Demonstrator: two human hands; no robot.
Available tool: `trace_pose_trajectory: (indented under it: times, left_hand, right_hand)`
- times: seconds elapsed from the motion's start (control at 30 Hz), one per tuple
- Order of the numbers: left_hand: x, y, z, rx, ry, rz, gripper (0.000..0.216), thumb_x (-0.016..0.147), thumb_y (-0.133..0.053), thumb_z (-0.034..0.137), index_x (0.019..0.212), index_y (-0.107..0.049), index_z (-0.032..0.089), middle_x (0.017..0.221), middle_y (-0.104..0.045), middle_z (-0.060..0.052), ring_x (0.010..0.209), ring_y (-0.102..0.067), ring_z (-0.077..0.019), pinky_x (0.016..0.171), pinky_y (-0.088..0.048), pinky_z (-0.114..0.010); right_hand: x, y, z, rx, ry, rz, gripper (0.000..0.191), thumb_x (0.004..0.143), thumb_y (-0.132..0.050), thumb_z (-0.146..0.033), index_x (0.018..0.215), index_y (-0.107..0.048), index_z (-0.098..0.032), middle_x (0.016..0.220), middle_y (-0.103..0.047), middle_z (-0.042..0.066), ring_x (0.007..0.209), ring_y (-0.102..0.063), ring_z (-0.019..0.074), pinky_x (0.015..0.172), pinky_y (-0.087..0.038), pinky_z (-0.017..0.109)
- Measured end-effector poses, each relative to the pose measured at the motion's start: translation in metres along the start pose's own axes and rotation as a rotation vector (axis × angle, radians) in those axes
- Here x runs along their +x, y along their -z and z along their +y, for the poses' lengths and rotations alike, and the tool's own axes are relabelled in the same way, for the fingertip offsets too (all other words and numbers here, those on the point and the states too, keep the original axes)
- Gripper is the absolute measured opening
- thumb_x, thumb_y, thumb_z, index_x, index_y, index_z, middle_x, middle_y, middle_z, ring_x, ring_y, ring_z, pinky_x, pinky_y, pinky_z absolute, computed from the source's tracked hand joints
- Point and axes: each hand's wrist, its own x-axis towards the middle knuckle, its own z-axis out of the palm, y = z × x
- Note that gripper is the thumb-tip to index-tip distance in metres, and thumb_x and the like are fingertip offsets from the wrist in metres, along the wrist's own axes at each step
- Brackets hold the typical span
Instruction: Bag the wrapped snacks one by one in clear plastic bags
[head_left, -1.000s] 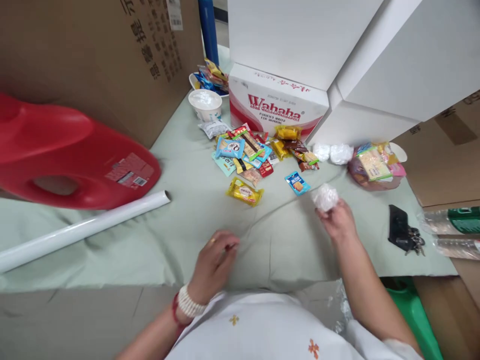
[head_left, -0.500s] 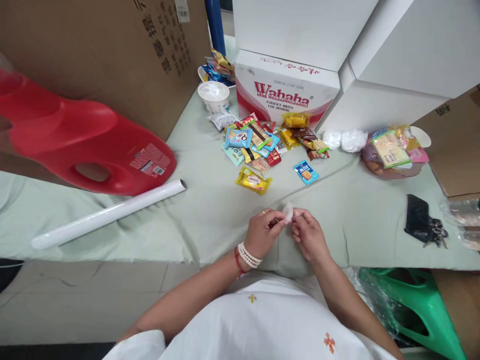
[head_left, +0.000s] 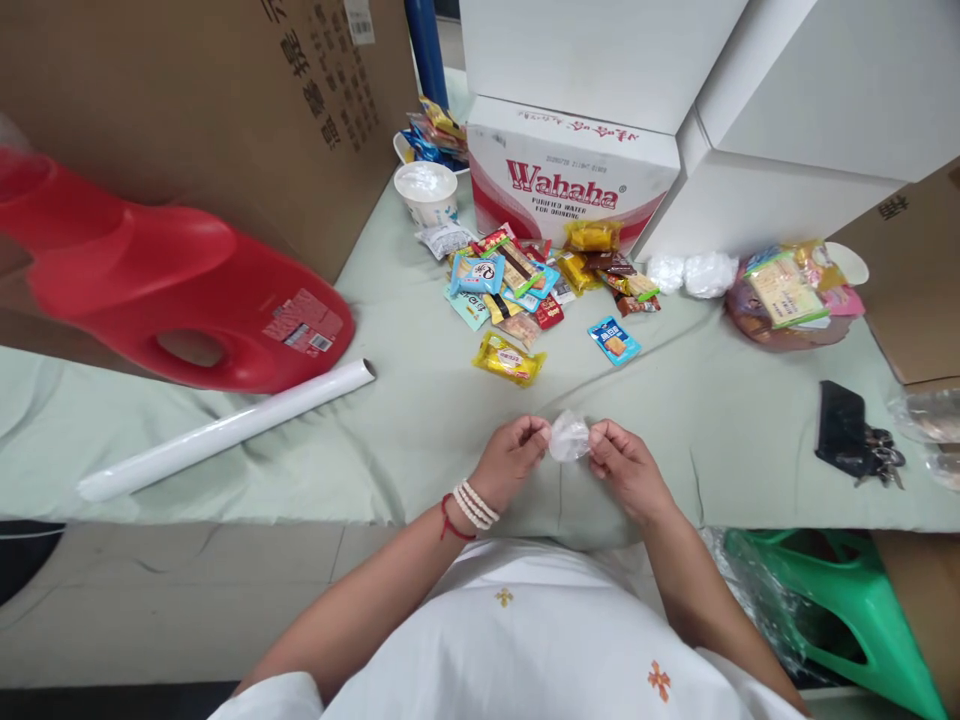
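my left hand (head_left: 507, 465) + right hand (head_left: 627, 468): both pinching crumpled translucent plastic film (head_left: 569, 438);
red-white cardboard box (head_left: 574, 165): "Wahaha purified water for drinking"

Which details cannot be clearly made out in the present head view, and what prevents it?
Head view:
red jug: top end, cut off by the left edge
jug label: print, too small
snack packets: lower ones, hidden beneath upper ones
translucent plastic: any contents, obscured by its folds
clear plastic items: cut off by the right edge
green stool: upper part, hidden by the tablecloth
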Motion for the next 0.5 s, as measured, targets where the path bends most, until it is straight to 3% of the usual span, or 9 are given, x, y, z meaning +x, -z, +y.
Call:
trace_pose_trajectory:
  times: [0.2, 0.3, 0.4, 0.43, 0.5]
  left_hand:
    - [0.003, 0.007, -0.003, -0.228, 0.071, 0.005, 0.038, 0.077, -0.075, 0.050, 0.082, -0.057, 0.017, 0.068, -0.052, 0.005, 0.056, -0.042, -0.0061, 0.057, -0.034, -0.022]
    - [0.000, 0.007, -0.004, -0.131, 0.048, 0.093, 0.030, 0.078, -0.072, 0.044, 0.082, -0.056, 0.018, 0.075, -0.056, 0.002, 0.061, -0.047, -0.0094, 0.060, -0.039, -0.024]
    - [-0.008, 0.006, 0.003, 0.175, -0.226, 0.371, 0.019, 0.079, -0.069, 0.034, 0.088, -0.060, 0.020, 0.089, -0.058, -0.002, 0.075, -0.053, -0.0140, 0.070, -0.045, -0.028]
    - [-0.010, 0.005, 0.007, 0.276, -0.341, 0.418, 0.018, 0.082, -0.068, 0.032, 0.093, -0.061, 0.020, 0.096, -0.059, -0.004, 0.083, -0.055, -0.0160, 0.076, -0.047, -0.030]
    - [-0.011, 0.000, 0.015, 0.450, -0.506, 0.376, 0.023, 0.084, -0.068, 0.036, 0.101, -0.065, 0.021, 0.108, -0.062, -0.008, 0.100, -0.058, -0.0214, 0.090, -0.047, -0.037]
  right_hand:
    - [-0.006, 0.008, -0.005, 0.210, -0.025, 0.042, 0.038, 0.076, -0.086, -0.048, 0.070, -0.061, -0.020, 0.067, -0.042, -0.003, 0.059, -0.029, 0.0103, 0.049, -0.028, 0.022]
    - [-0.005, 0.009, -0.002, 0.234, -0.004, 0.048, 0.037, 0.078, -0.085, -0.047, 0.071, -0.061, -0.019, 0.067, -0.041, -0.003, 0.059, -0.029, 0.0101, 0.050, -0.030, 0.022]
    - [-0.005, 0.009, -0.001, 0.178, 0.029, 0.043, 0.037, 0.081, -0.082, -0.049, 0.073, -0.061, -0.019, 0.068, -0.042, -0.002, 0.061, -0.032, 0.0103, 0.052, -0.031, 0.022]
    - [-0.006, 0.008, -0.001, 0.153, 0.036, 0.027, 0.037, 0.082, -0.081, -0.049, 0.073, -0.061, -0.019, 0.068, -0.042, -0.002, 0.061, -0.033, 0.0104, 0.052, -0.031, 0.022]
    - [-0.005, 0.008, -0.005, 0.118, 0.033, -0.033, 0.038, 0.085, -0.079, -0.050, 0.073, -0.060, -0.019, 0.068, -0.042, -0.003, 0.061, -0.034, 0.0105, 0.053, -0.031, 0.023]
